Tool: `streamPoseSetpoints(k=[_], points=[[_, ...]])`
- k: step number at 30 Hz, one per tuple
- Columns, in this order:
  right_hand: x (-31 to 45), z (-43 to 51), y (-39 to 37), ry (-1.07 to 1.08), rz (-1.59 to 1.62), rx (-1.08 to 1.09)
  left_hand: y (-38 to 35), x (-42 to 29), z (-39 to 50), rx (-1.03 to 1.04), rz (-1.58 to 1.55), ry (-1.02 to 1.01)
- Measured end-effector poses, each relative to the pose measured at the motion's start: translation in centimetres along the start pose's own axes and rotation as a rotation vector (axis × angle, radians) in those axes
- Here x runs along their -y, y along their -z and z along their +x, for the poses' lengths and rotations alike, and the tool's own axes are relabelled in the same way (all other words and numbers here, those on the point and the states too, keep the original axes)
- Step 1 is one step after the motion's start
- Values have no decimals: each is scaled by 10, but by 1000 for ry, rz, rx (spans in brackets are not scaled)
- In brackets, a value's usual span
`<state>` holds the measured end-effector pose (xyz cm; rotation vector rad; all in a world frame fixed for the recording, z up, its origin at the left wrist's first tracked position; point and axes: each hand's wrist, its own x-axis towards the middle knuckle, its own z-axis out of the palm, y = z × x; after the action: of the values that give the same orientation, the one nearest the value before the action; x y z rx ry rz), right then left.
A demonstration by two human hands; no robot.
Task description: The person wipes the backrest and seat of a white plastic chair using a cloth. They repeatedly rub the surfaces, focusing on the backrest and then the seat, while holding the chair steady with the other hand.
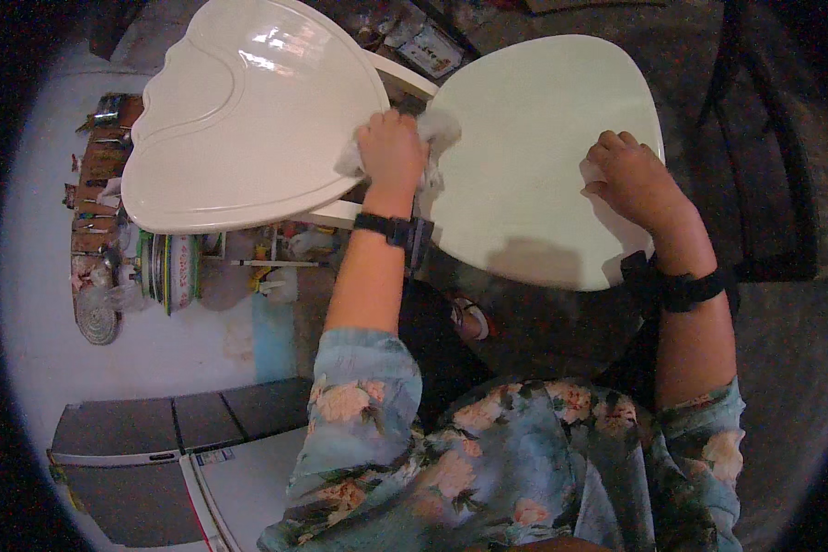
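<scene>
Before me stands a glossy off-white chair, its scalloped backrest (276, 131) at the left and its rounded seat (531, 159) at the right. My left hand (392, 152) is closed on a crumpled whitish cloth (440, 131) where the backrest's lower edge meets the gap above the seat. Parts of the cloth stick out on both sides of the hand. My right hand (631, 176) rests with curled fingers on the seat near its right edge. A pale patch shows under those fingers; whether it is something held is unclear. Both wrists wear black straps.
Utensils hang on a wall rack (96, 207) at the left, beside a patterned basin (183, 272). A refrigerator (127, 497) with dark doors stands at lower left. Dark furniture legs (800, 172) rise at the right. A sandalled foot (470, 319) shows below the seat.
</scene>
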<state>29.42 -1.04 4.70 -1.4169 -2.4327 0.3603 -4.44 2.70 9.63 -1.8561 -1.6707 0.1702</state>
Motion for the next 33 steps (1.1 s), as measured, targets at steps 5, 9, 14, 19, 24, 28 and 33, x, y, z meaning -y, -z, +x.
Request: streamPoseSetpoints(k=[5, 9, 14, 19, 24, 28, 33], points=[[-3, 3, 0, -3, 64, 36, -12, 7, 29, -153, 97, -32], [-10, 5, -4, 28, 56, 44, -19, 24, 13, -108, 210, -165], [-17, 8, -11, 31, 78, 14, -1, 35, -18, -67, 190, -133], [-29, 14, -21, 77, 80, -7, 50, 52, -58, -108, 332, -58], [-40, 34, -40, 114, 61, -27, 97, 91, -84, -190, 349, 5], [-44, 44, -49, 71, 58, -55, 125, 134, -77, -390, 453, 178], [-51, 49, -45, 56, 34, -19, 163, 224, -37, -586, 312, 239]])
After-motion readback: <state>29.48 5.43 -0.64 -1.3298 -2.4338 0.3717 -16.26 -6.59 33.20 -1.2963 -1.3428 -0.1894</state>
